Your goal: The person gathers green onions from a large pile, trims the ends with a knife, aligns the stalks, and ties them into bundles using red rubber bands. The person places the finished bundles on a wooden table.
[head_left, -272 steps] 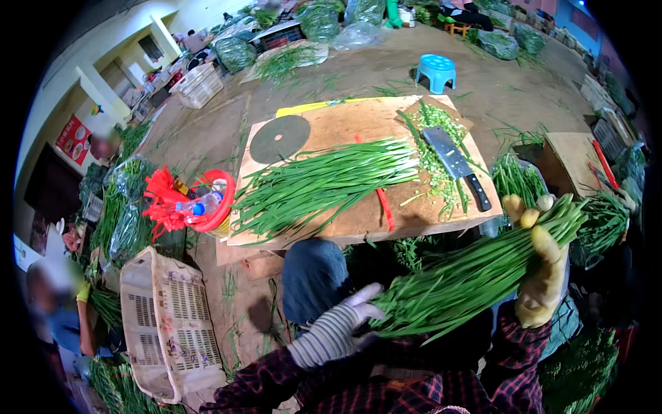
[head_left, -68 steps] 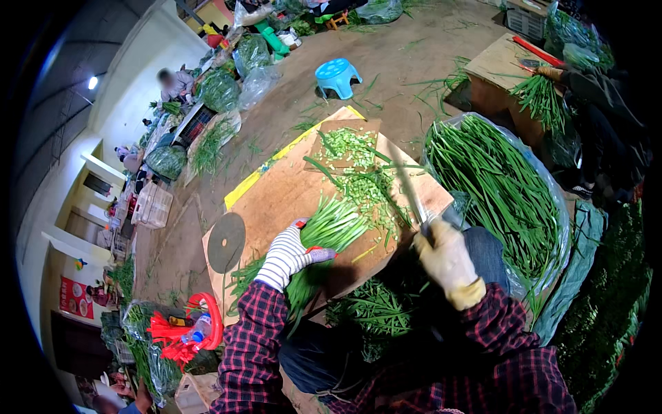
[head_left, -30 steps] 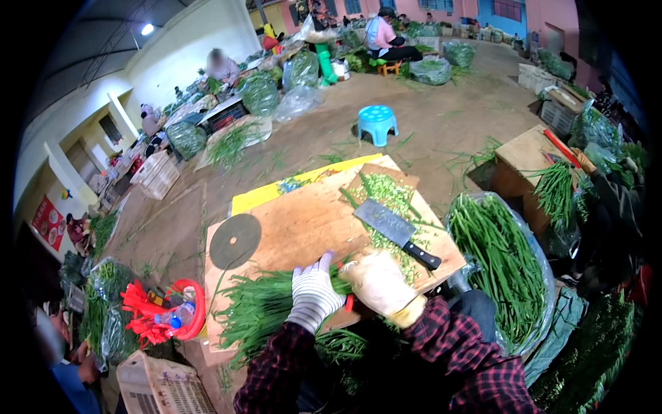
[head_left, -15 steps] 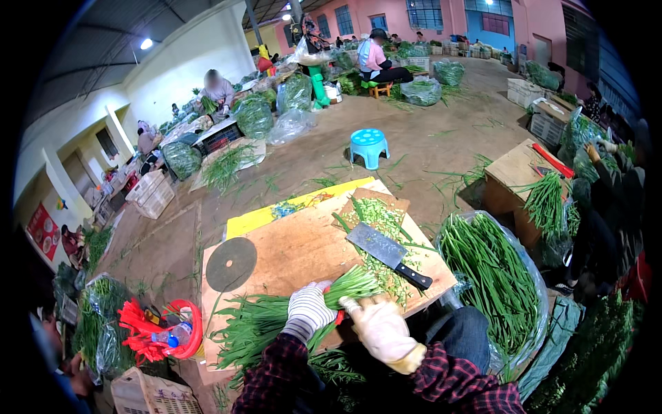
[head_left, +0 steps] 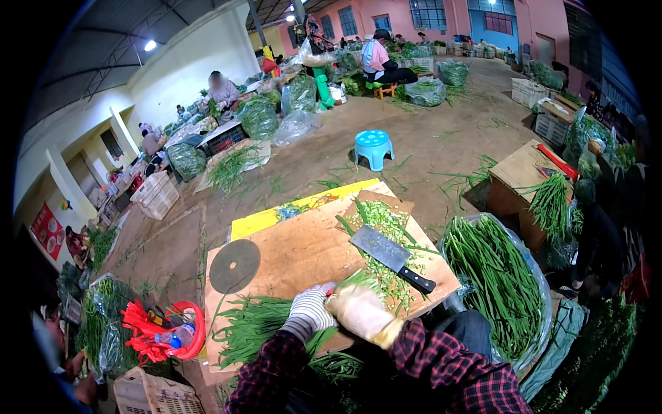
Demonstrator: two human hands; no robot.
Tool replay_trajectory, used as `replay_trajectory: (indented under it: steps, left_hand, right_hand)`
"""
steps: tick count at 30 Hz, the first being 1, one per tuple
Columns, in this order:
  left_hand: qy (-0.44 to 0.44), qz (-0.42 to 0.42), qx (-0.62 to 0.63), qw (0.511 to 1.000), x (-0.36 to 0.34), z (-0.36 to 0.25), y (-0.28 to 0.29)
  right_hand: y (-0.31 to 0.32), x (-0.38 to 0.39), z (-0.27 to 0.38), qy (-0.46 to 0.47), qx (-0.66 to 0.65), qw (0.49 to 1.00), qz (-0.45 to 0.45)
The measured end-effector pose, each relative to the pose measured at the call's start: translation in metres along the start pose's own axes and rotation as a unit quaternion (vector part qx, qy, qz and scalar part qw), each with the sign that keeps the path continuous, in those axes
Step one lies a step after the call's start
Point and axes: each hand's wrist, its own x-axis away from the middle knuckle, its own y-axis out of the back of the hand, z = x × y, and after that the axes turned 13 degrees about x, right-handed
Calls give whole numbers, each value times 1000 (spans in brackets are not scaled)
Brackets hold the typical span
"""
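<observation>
My left hand [head_left: 309,312], in a striped glove, is closed around a bunch of long green chive-like stalks [head_left: 258,328] lying on a wooden board [head_left: 303,259]. The leafy ends spread left and the pale ends [head_left: 361,279] point right. A bit of a red band [head_left: 330,290] shows by my left fingers. My right hand [head_left: 360,312], in a cream glove, lies over the bunch against the left one; its fingers are blurred and partly hidden. Right of the bunch, a cleaver [head_left: 381,248] with a black handle rests on chopped pale stalk ends [head_left: 376,215].
A grey disc [head_left: 235,267] lies on the board's left. Beyond the left edge, a red bucket [head_left: 198,331] holds red strips and a bottle. A plastic-lined heap of green stalks [head_left: 493,290] stands at my right. Ahead is a blue stool [head_left: 373,148]; other people sit farther off.
My right hand has moved left along the bunch, up to my left hand, and covers more of the stalks. My left hand keeps its hold. The view has shifted slightly.
</observation>
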Motion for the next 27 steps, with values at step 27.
replay_trajectory:
  steps: [27]
  left_hand:
    - [54, -148, 35, 987, -23, -3, 1]
  right_hand:
    - [-36, -11, -34, -140, -162, 975, -61]
